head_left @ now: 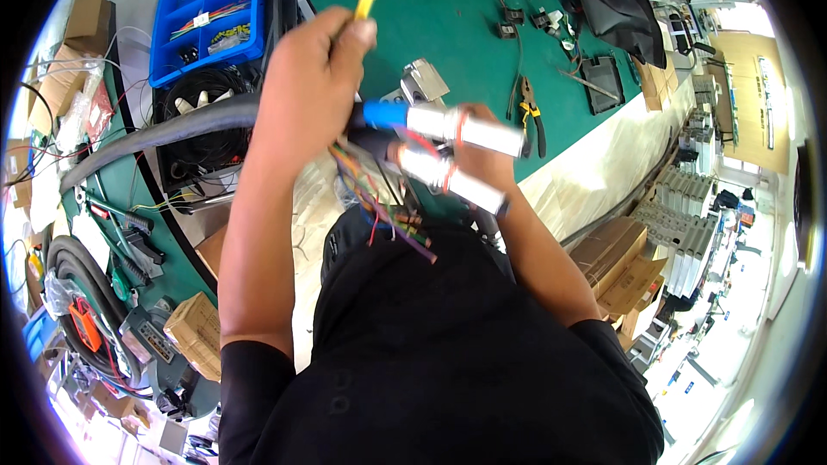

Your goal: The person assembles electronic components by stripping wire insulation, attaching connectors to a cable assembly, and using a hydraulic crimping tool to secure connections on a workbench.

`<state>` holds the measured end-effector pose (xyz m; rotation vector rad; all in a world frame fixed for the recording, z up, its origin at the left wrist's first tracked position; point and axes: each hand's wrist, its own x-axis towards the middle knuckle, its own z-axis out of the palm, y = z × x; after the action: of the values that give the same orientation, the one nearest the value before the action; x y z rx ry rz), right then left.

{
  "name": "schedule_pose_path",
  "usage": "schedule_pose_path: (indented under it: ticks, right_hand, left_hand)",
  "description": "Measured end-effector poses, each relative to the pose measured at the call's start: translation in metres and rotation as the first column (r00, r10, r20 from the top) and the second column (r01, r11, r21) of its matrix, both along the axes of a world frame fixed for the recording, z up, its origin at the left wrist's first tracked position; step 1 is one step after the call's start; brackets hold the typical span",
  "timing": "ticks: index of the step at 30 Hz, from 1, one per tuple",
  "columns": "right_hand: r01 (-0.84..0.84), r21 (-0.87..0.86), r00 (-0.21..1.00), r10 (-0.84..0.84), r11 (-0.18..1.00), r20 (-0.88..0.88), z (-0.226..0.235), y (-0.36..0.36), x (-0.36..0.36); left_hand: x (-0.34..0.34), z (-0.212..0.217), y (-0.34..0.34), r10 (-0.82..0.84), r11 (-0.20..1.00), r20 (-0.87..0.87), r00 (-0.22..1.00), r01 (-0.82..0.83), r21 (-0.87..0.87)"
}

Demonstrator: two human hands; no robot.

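The left hand [306, 86] is raised above the green table [448, 17], its thumb and forefinger pinched shut on a thin yellow tool [366, 2], likely a small screwdriver. The tool's long axis runs up and slightly right, away from the grip, and its far tip blurs out near the top edge. Just below and to the right of that pinch, the right hand [482, 151] is closed around two silver cylinders [465, 131], which lie side by side with their long axes running from upper left to lower right. The upper cylinder ends in a blue cap [385, 114] that points toward the left hand and sits just beside its heel. From the gap between the two hands a bundle of coloured wires [388, 207] hangs down toward the person's chest, ends loose. So the cylinders lie below and right of the tool grip, nearly crosswise to the tool, and the left hand is the nearer one to the blue cap. A pair of pliers [530, 112] lies on the table beyond the right hand, well apart from both grips.
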<state>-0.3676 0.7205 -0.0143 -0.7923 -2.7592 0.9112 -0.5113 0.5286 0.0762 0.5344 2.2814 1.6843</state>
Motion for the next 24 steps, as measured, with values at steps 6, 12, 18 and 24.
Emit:
schedule_pose_path:
  ticks: [6, 12, 18, 24]
  right_hand:
    - [0.019, -0.077, 0.992, -0.029, 0.997, -0.125, -0.003, 0.013, 0.004]
    - [-0.08, -0.09, 0.96, 0.052, 0.993, -0.274, 0.009, 0.021, -0.021]
    - [-0.183, -0.093, 0.958, 0.156, 0.979, -0.243, 0.012, 0.02, -0.039]
    - [-0.153, 0.031, 0.985, 0.155, 0.988, -0.081, 0.02, 0.012, -0.058]
  left_hand:
    - [-0.101, -0.006, 0.035, 0.183, 0.981, -0.216, 0.959, -0.191, -0.017]
    - [-0.194, -0.051, 0.067, 0.28, 0.957, -0.23, 0.932, -0.289, -0.005]
    - [-0.22, -0.1, 0.097, 0.311, 0.89, -0.273, 0.91, -0.38, -0.251]
    - [-0.203, -0.162, 0.129, 0.289, 0.822, -0.264, 0.92, -0.38, -0.425]
